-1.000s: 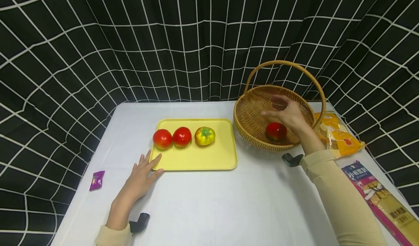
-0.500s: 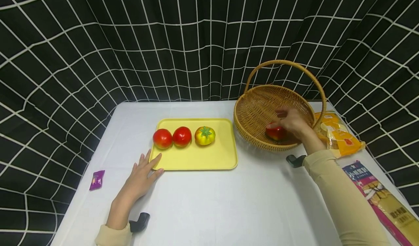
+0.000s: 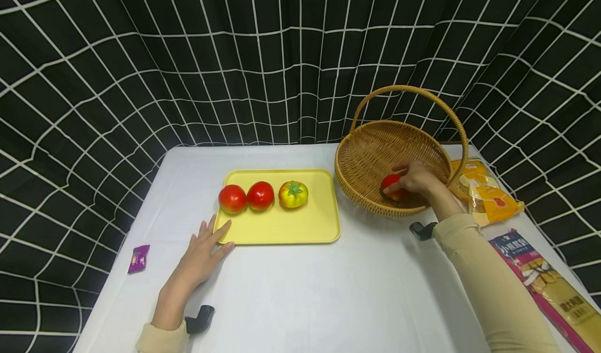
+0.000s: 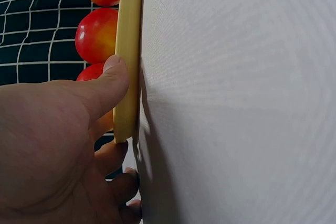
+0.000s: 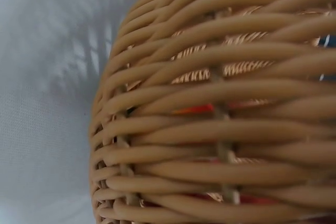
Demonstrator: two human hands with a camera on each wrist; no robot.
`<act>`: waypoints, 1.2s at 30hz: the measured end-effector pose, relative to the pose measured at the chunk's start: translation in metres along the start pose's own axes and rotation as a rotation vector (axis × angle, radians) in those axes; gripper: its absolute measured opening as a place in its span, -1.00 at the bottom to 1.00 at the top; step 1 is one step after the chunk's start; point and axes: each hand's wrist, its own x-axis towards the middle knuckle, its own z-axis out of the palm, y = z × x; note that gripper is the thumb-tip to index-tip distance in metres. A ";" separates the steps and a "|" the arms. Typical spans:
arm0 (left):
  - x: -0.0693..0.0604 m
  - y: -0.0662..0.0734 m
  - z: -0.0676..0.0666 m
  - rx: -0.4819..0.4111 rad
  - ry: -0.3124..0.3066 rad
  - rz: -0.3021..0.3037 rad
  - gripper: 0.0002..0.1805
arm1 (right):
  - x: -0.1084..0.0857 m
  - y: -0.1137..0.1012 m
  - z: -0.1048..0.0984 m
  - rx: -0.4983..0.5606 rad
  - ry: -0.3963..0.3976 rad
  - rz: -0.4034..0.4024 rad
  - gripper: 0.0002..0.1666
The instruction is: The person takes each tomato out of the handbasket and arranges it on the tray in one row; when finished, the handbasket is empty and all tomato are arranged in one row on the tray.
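Inside the wicker basket (image 3: 363, 157), my right hand (image 3: 418, 178) grips a red tomato (image 3: 392, 182) between thumb and fingers. The right wrist view is filled by the basket's woven side (image 5: 210, 129); bits of red show through its gaps and the hand is hidden. My left hand (image 3: 202, 256) rests at the near left corner of the yellow tray (image 3: 277, 230), its thumb (image 4: 113, 80) against the rim, fingers loosely spread. On the tray are two red tomatoes (image 3: 232, 199) side by side and a yellow-green tomato (image 3: 293, 194) with a green leafy top.
An arched handle (image 3: 406, 88) rises over the basket. Behind it on the right lies an orange-and-clear food packet (image 3: 493, 196), with a long pink-and-blue packet (image 3: 544, 290) nearer. A small purple packet (image 3: 138, 259) lies at the left. Black gridded cloth (image 3: 281, 56) surrounds the white table.
My right hand has gone down deeper into the basket and closed round the red tomato there. The left hand and the tray have stayed in place.
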 end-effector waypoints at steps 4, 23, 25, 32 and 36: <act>0.000 0.000 0.000 -0.005 -0.001 -0.001 -0.25 | 0.000 0.000 0.000 -0.006 0.006 -0.002 -0.05; 0.001 -0.001 0.000 -0.001 -0.006 -0.016 -0.24 | 0.000 0.001 0.002 -0.012 0.020 0.004 -0.14; 0.001 -0.001 0.000 -0.001 -0.006 -0.015 -0.24 | 0.000 0.002 0.002 -0.009 0.017 0.004 -0.14; 0.001 -0.001 0.001 0.002 -0.006 -0.015 -0.24 | -0.001 0.001 0.001 -0.008 0.019 -0.009 -0.14; 0.001 -0.001 0.001 0.003 -0.007 -0.017 -0.24 | -0.003 0.000 0.000 -0.002 0.043 -0.030 -0.14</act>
